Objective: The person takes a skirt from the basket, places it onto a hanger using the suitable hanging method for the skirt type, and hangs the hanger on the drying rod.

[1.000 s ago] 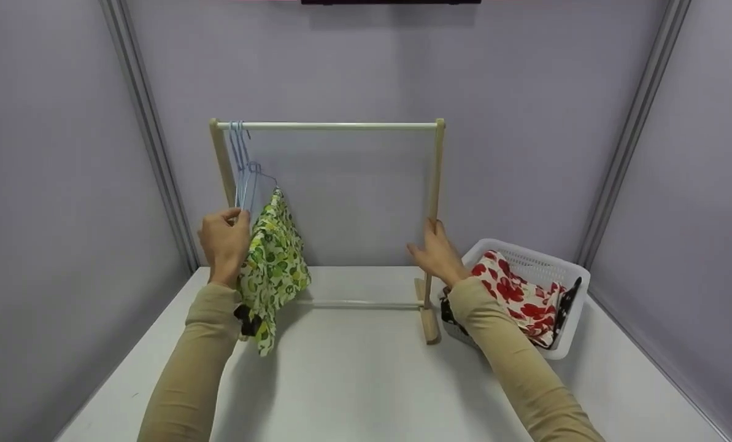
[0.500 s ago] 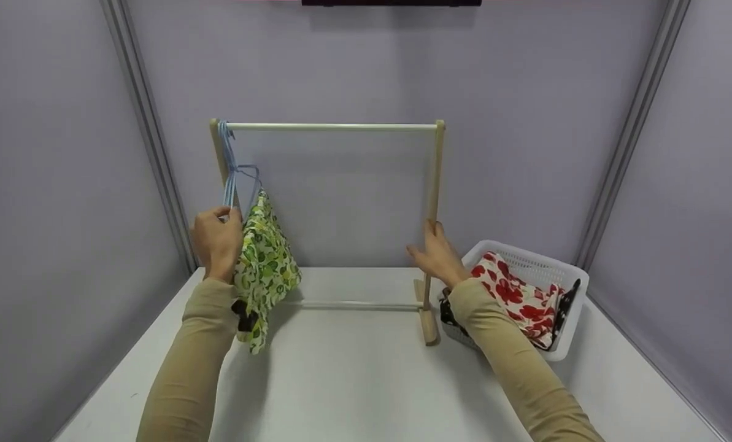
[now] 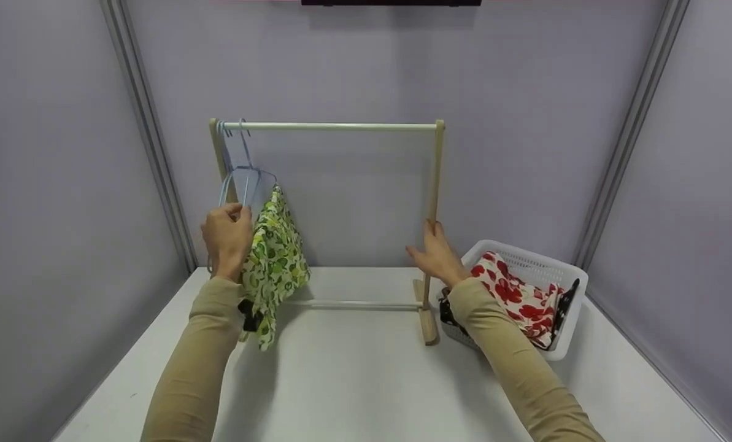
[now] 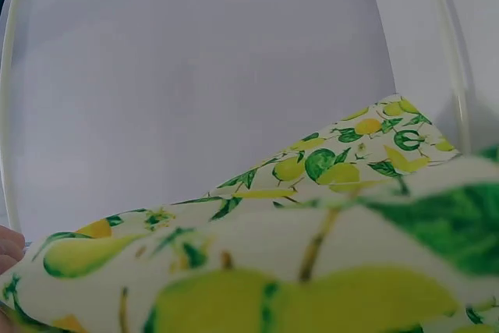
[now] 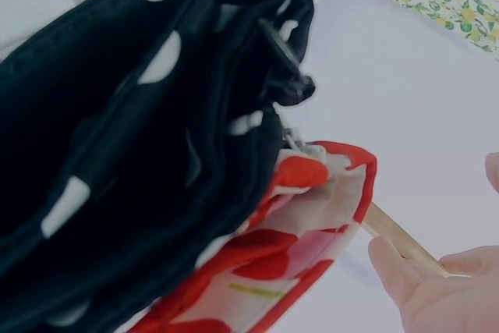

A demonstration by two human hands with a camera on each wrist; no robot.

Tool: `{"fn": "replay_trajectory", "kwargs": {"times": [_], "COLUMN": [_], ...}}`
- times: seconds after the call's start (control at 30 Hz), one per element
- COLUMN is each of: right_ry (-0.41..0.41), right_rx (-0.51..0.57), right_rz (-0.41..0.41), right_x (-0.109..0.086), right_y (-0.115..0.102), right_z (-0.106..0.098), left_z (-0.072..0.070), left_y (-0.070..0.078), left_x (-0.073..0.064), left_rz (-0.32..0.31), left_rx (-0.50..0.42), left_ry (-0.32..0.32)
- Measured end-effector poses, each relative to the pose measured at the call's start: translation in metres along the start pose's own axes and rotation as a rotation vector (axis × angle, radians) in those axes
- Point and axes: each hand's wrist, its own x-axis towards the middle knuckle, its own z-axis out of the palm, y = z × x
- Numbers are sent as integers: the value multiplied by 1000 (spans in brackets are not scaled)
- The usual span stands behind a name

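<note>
My left hand (image 3: 227,236) pinches light-blue wire hangers (image 3: 247,184) low on their wires, just left of a green and yellow fruit-print garment (image 3: 277,245). That garment hangs from a hanger whose hook sits on the rack's top bar, and it fills much of the left wrist view. Exactly which wires lie between the fingertips is hard to see. My right hand (image 3: 440,255) touches the right wooden post of the clothes rack (image 3: 436,178), its fingers fairly straight and the thumb standing away from the post.
A white perforated basket (image 3: 571,334) stands right of the rack, with a red-flowered cloth (image 3: 519,294) and a black polka-dot cloth (image 5: 101,138) in it. Its edge lies under my right forearm. A low crossbar (image 3: 353,304) joins the rack's feet on the white table (image 3: 353,380).
The hangers first bunch at the bar's left end. Now one hook stands apart to the right, and my left hand and the garment shift back rightward. My right hand stays put.
</note>
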Motion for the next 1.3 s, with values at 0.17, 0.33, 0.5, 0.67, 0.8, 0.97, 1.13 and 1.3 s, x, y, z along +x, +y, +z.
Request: {"fn": "replay_trajectory", "kwargs": {"times": [0.17,0.33,0.5,0.67,0.8,0.97,1.13,1.3], "right_ry": [6,-6,-27,-56,-80,-73,-88,-81], "right_rx": [8,4,-2,-2,1,10,18,27], "right_rz": [-4,0,1,-1,-5,-14,-18,-18], "right_x": [0,-1,-1,-1,-3,-5,-6,-6], "right_y": [0,1,3,4,4,5,6,7], "right_z": [1,0,-1,-3,-6,-5,-3,-4], "left_z": [7,10,5,-5,-15,-24,-29,-30], "left_y": [-3,-6,-2,3,-2,-13,-23,-25], "left_x": [-2,-3,-6,-6,-4,-8,-14,-14], "left_rz": [24,36,61,145,208,193,180,264], "left_rx": [33,165,279,329,342,357,368,398], "left_ry": [15,-18,-79,-50,29,27,-33,-37]}}
